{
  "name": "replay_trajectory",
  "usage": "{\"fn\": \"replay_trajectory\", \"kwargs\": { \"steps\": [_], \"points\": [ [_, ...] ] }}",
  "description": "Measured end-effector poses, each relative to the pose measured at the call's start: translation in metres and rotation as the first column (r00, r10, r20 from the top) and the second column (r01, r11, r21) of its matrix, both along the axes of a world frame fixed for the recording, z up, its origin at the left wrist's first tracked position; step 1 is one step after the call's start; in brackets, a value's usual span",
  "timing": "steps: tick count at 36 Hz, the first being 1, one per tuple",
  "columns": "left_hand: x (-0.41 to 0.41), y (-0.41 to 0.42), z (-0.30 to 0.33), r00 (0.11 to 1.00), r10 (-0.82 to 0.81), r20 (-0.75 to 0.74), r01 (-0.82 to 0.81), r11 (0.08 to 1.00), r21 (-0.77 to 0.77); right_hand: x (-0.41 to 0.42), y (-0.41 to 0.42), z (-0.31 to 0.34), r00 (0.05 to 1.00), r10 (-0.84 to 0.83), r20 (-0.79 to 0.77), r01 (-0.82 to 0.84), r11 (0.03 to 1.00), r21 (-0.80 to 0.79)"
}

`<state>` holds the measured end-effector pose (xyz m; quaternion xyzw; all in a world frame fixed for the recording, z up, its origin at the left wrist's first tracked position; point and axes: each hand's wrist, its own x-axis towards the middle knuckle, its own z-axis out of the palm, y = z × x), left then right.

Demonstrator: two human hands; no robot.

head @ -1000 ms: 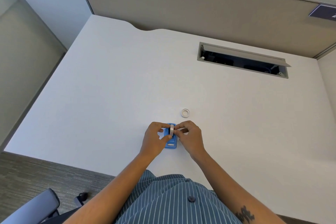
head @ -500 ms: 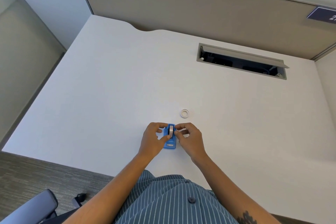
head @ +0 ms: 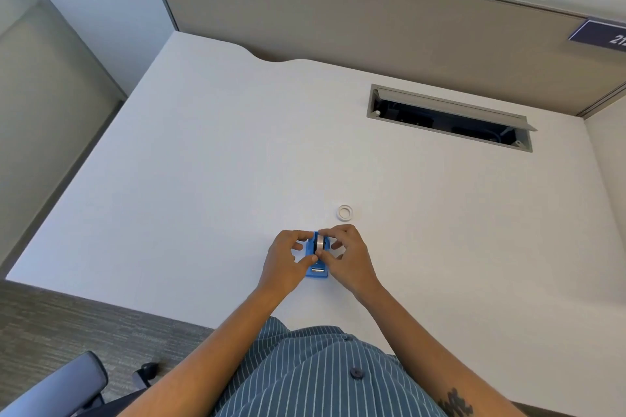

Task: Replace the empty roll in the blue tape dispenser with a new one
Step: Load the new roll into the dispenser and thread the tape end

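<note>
The small blue tape dispenser [head: 317, 271] stands on the white desk [head: 203, 179] close to its near edge, between my two hands. A tape roll [head: 319, 243] sits upright on edge in the dispenser's slot. My left hand [head: 284, 261] grips the dispenser's left side, with thumb and forefinger touching the roll. My right hand [head: 345, 256] pinches the roll from the right and top. A small white ring, the bare tape core [head: 345, 212], lies flat on the desk just beyond my right hand.
An open cable hatch [head: 450, 118] is cut into the desk at the far right. A beige partition [head: 338, 20] lines the back edge. A chair armrest [head: 57, 386] shows at the lower left over grey carpet.
Both hands stay on the dispenser and roll. My fingers have shifted slightly around the roll, which sits a little lower in the slot. The white core has not moved.
</note>
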<state>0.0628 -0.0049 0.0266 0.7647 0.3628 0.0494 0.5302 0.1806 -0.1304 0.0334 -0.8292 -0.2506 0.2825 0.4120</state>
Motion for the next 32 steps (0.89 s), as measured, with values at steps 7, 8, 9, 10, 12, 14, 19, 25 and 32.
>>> {"fn": "replay_trajectory", "kwargs": {
  "steps": [7,8,9,10,12,14,19,25,32],
  "points": [
    [-0.001,-0.001,0.000,1.000,-0.009,0.003,0.009,1.000,-0.001,0.000,-0.001,0.000,0.999,-0.039,0.009,0.039,0.999,0.023],
    [-0.001,-0.001,0.000,1.000,-0.012,0.003,0.012,1.000,0.000,0.000,-0.001,0.000,0.999,-0.043,0.014,0.043,0.999,0.027],
    [-0.001,-0.001,0.000,1.000,-0.015,0.001,0.015,1.000,0.002,0.000,-0.001,0.000,0.999,-0.045,0.020,0.045,0.999,0.030],
    [-0.001,-0.001,0.001,1.000,-0.017,0.000,0.017,1.000,0.004,0.000,-0.001,0.000,0.999,-0.047,0.026,0.046,0.998,0.032],
    [-0.001,-0.002,0.002,1.000,-0.020,0.000,0.020,1.000,0.010,0.000,-0.001,-0.001,0.998,-0.051,0.035,0.050,0.998,0.036],
    [0.000,-0.002,0.003,1.000,-0.025,0.000,0.025,1.000,0.016,0.000,0.000,-0.001,0.998,-0.051,0.046,0.049,0.998,0.036],
    [0.001,-0.002,0.007,0.998,-0.050,0.033,0.049,0.998,0.028,0.001,0.000,0.000,0.996,-0.054,0.069,0.051,0.998,0.042],
    [0.004,0.001,0.008,0.992,-0.115,0.050,0.112,0.991,0.068,0.001,0.000,0.001,0.995,-0.045,0.091,0.041,0.998,0.043],
    [0.009,0.004,0.009,0.991,-0.131,0.035,0.128,0.989,0.073,0.003,0.000,0.000,0.992,-0.046,0.114,0.042,0.998,0.035]
  ]
}}
